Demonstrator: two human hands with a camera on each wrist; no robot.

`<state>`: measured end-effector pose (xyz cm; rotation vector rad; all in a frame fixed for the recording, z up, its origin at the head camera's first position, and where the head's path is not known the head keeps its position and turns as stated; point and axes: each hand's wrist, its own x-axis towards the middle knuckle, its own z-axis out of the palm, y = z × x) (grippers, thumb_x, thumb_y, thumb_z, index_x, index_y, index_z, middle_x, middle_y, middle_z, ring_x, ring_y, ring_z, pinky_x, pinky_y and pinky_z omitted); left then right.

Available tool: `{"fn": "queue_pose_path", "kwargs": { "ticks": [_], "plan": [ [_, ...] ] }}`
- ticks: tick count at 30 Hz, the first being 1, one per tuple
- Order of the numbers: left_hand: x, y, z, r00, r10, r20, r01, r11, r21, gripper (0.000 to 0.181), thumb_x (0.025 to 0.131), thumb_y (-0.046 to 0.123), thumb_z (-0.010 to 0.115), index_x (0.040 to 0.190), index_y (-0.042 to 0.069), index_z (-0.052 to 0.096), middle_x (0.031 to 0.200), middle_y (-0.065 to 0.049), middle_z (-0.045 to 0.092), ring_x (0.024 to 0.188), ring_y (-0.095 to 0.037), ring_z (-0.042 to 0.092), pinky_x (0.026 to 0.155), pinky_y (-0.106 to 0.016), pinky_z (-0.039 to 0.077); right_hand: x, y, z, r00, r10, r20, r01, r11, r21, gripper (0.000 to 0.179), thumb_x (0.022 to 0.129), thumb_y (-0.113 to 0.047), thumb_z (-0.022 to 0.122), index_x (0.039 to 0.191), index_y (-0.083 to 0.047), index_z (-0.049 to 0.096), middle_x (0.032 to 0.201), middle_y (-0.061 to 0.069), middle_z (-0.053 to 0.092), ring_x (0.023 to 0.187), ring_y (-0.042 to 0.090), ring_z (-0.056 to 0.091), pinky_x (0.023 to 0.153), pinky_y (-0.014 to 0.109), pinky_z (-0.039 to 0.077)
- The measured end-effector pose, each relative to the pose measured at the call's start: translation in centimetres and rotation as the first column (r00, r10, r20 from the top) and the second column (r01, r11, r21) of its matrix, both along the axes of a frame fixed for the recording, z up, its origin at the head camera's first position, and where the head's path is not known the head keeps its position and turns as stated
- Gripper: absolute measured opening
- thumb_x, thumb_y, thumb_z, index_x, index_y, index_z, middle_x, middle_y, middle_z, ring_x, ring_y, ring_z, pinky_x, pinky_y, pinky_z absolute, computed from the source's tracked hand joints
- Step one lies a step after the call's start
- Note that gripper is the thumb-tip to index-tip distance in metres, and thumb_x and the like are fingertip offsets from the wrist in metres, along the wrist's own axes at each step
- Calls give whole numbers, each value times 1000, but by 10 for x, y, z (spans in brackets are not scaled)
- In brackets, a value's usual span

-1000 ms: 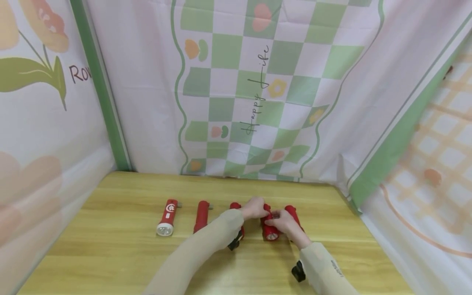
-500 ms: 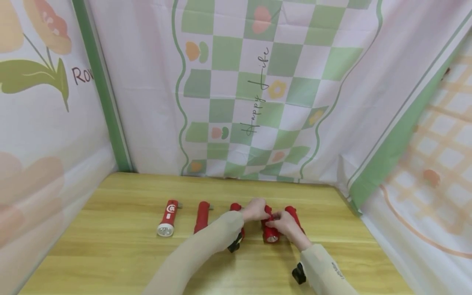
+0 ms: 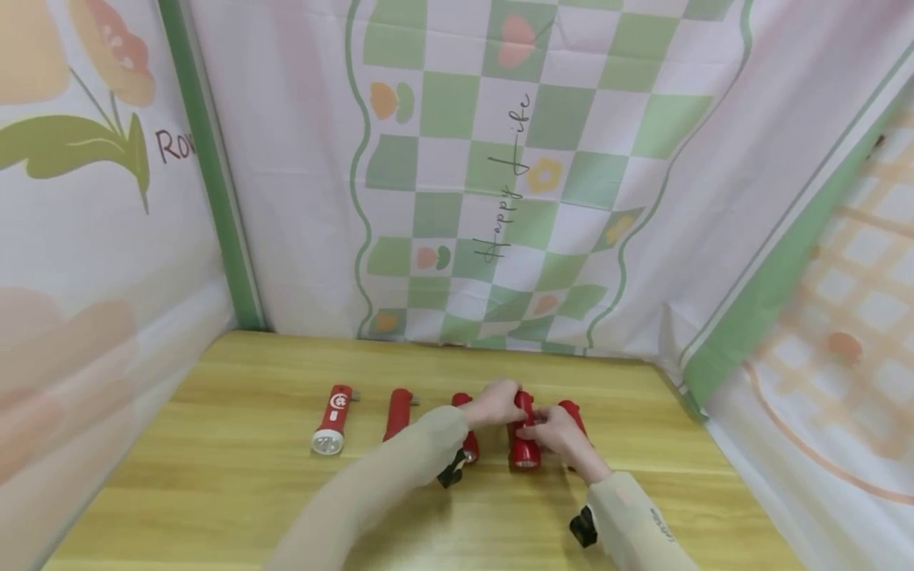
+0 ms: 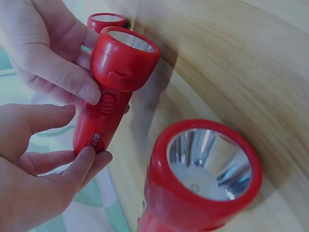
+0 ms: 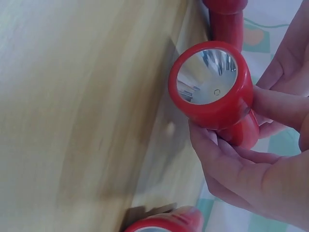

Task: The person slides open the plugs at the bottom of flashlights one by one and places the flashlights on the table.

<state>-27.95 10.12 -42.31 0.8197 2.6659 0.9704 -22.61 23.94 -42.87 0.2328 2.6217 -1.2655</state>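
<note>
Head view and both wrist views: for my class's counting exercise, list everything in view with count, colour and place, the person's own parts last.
White-headed flashlight: one, red body, left end of the row.
Resting flashlights: three, red where visible, two left of the held one, one right.
Held flashlight: one, red, in the right hand.
Grey tabs: two visible, grey, on the two leftmost flashlights.
Table: one, wood-toned, under the row.
Printed cloth: pieces unclear, mostly white, green and peach, behind and beside the table.
Black objects: two, black, at the wrists.
Sleeves: two, beige, on the arms.
Hands: two, both at the held flashlight, left hand touching its tail.
</note>
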Motion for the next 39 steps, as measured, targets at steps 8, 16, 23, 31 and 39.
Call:
{"fn": "queue_pose_path", "kwargs": {
  "ticks": [8,16,23,31,39],
  "plan": [
    [0,-9,2,1000,-2,-25,3,999,40,25,87,9,72,108,-2,65,93,-11,70,73,-13,60,62,-16,49,1,-3,7,999,25,-24,-24,999,39,54,89,-9,70,134,14,50,125,31,62,103,34,68,81,38,62],
    [3,-22,5,998,11,-54,-7,998,66,38,86,7,71,120,-5,62,109,-16,71,87,-18,66,71,-16,53,5,-10,12,994,50,-95,-44,997,67,57,86,-12,71,132,14,52,124,32,64,106,38,68,83,40,61],
    [3,-30,8,998,22,-56,-16,993,118,40,86,7,72,122,-5,62,111,-18,71,87,-18,68,70,-14,53,6,-15,15,982,62,-180,-37,990,137,55,82,-16,75,127,12,58,118,28,68,105,36,69,84,41,61],
    [7,-39,7,1000,14,-20,-11,983,181,42,88,5,70,127,-6,59,118,-21,63,96,-23,68,75,-15,56,7,-17,15,972,82,-222,-54,990,129,55,80,-13,77,126,12,59,115,29,69,103,38,70,82,42,62],
    [11,-47,6,1000,1,-29,6,975,220,42,91,9,69,130,-4,58,121,-19,61,103,-26,68,81,-17,57,8,-17,16,972,81,-221,-55,991,122,53,81,-11,75,127,10,59,119,28,68,106,39,69,83,44,62]
  ]
}}
